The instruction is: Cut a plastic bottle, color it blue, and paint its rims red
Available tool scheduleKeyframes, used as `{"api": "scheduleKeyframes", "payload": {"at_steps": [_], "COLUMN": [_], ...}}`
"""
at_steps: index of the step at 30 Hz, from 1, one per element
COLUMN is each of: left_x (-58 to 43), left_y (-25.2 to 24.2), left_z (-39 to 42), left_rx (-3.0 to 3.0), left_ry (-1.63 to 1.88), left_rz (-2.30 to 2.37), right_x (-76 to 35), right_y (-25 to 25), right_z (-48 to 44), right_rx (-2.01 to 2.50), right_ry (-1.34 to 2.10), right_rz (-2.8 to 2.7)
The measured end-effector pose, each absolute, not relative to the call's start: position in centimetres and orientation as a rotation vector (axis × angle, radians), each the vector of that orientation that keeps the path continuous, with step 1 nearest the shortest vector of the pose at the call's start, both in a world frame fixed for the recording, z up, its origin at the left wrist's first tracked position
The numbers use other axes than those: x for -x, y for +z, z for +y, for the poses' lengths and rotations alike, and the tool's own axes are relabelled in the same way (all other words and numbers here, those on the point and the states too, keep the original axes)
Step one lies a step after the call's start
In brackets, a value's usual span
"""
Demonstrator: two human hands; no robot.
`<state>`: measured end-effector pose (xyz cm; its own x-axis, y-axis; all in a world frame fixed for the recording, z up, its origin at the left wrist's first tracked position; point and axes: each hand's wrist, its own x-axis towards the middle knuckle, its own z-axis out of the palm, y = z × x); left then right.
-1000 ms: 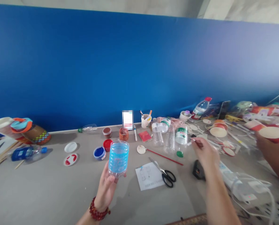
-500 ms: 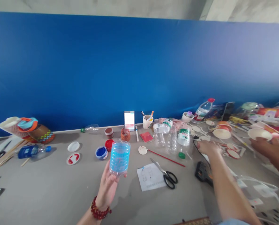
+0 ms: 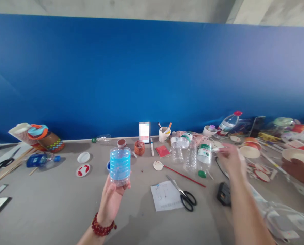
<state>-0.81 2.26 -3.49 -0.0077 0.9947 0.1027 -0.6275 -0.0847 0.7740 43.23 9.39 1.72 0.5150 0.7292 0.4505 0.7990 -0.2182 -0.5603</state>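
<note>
My left hand [image 3: 114, 195] is closed around the lower part of a cut-off clear plastic bottle [image 3: 120, 166] with a band of blue paint, lifted above the table. My right hand [image 3: 230, 158] reaches over the cluttered right side, blurred, its fingers drawn together near a small white piece at their tips that I cannot make out clearly. Just left of these fingers lies a bottle with a green cap [image 3: 204, 153]. Below the right wrist sits a black glue gun [image 3: 223, 194], partly hidden by the forearm.
Black-handled scissors [image 3: 189, 200] lie on a drawn-on paper [image 3: 164, 197]. A red-handled brush [image 3: 184, 176] rests on a white lid [image 3: 158, 165]. Far right, another person's hand [image 3: 300, 173] holds a paper bowl [image 3: 298, 156]. A blue panel [image 3: 116, 75] backs the table.
My left hand with the painted bottle has shifted left. My right hand has risen off the tabletop clutter, its fingers drawn together. The view has turned slightly left.
</note>
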Motion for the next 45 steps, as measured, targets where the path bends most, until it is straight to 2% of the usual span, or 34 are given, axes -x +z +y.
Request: {"api": "scheduleKeyframes", "payload": {"at_steps": [2,3,4,7,11,25,30,40,45], "left_x": [0.9,0.8,0.8,0.6,0.6,0.0,0.1,2.5,4.1], "left_y": [-3.4,-3.4,-3.5,-4.2,-5.4,-7.3,-7.2,-4.7,-5.6], "left_z": [2.3,2.3,2.2,1.9,1.4,0.6,0.7,1.9,1.7], "left_rx": [-0.755,-0.749,-0.742,-0.716,-0.646,-0.685,-0.696,-0.743,-0.676], "left_ry": [1.497,1.486,1.474,1.445,1.405,1.42,1.443,1.614,1.669], "left_rz": [0.644,0.647,0.646,0.62,0.575,0.53,0.568,0.644,0.736], "right_x": [-37.7,-34.7,-31.7,-24.5,-20.3,-17.5,-17.1,-19.1,-18.3], "right_y": [0.9,0.4,-0.1,-1.5,-2.7,-3.9,-4.1,-4.1,-2.5], "right_z": [8.6,8.1,7.6,6.3,5.6,4.0,3.9,5.2,7.7], "right_rx": [1.797,1.477,1.356,1.214,1.118,1.044,1.063,1.199,1.233], "right_ry": [0.253,0.8,1.001,1.245,1.402,1.639,1.624,1.263,0.963], "right_rz": [-1.293,-1.161,-1.14,-1.089,-1.019,-0.874,-0.944,-1.246,-1.53]}}
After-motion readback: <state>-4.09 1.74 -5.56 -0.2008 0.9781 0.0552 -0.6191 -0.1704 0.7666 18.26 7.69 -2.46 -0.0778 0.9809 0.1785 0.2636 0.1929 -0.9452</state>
